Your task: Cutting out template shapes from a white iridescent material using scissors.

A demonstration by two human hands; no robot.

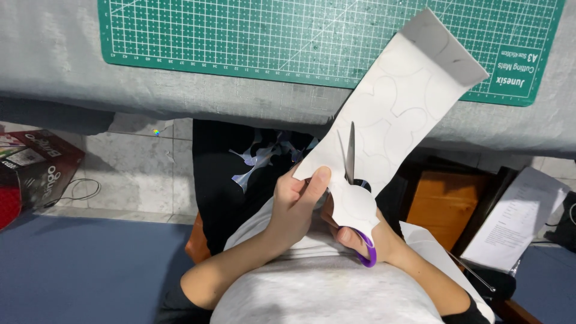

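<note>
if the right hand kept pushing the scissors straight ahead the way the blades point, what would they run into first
Most likely more of the white sheet itself: the right hand aims the scissors up along it, toward the pencilled curves. Beyond the sheet lies the green cutting mat, though depth there is hard to judge.

Grey cloth-covered counter [54, 60] across top of view, front edge in shadow. Green gridded cutting mat [240, 36] lying flat on it, white ruled lines. Beneath counter, pale mottled floor tiles [138, 168], thin black cable [81, 189] looped on them. Dark red printed cardboard box [36, 171] at left edge, on floor. Blue-grey surface [78, 264] filling lower left. At right, orange-brown wooden panel [447, 201] in dark frame; white printed sheet [519, 219] lying tilted beside it. Light even, soft shadows.
</note>
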